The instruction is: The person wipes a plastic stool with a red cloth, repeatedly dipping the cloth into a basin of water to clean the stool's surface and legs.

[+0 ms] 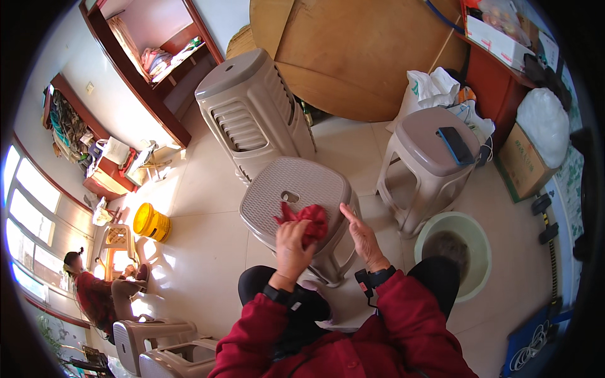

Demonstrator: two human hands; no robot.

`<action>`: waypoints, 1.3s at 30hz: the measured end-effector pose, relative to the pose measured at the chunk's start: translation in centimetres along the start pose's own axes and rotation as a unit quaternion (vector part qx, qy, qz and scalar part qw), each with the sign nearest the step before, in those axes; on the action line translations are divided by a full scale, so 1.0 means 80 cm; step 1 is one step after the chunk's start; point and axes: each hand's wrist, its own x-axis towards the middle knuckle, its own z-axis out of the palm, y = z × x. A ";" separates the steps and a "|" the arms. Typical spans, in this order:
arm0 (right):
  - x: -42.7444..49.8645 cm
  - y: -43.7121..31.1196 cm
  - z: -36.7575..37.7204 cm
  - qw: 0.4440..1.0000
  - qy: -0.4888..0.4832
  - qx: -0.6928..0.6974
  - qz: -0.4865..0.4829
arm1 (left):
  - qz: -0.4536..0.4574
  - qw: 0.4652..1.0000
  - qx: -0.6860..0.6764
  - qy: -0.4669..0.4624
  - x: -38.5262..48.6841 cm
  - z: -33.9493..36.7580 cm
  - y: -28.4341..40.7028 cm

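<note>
A beige plastic stool with a textured top and a slot in its middle stands upright between my knees. My left hand grips a crumpled red cloth and presses it on the near part of the seat. Along the right edge of that seat, my right hand is held with fingers extended and nothing in it; whether it touches the rim is hard to tell. A pale green basin of murky water sits on the floor by my right knee.
Behind stands a tall stack of stools. To the right, another stool bears a smartphone. A yellow bucket is on the tiled floor at left, near a seated person. Two stools lie tipped at lower left.
</note>
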 end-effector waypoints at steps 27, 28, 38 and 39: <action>-0.020 -0.022 0.002 0.917 0.083 0.359 0.155 | 0.116 0.980 -0.083 -0.136 0.028 0.039 0.067; -0.018 -0.023 0.002 0.904 0.095 0.371 0.192 | 0.121 0.976 -0.098 -0.151 0.026 0.035 0.062; 0.085 -0.030 -0.020 0.953 0.166 -0.240 -0.076 | -0.005 0.994 0.110 0.024 0.023 0.016 -0.053; 0.094 -0.026 -0.016 0.952 0.151 -0.264 -0.045 | 0.000 0.993 0.113 0.019 0.022 0.020 -0.057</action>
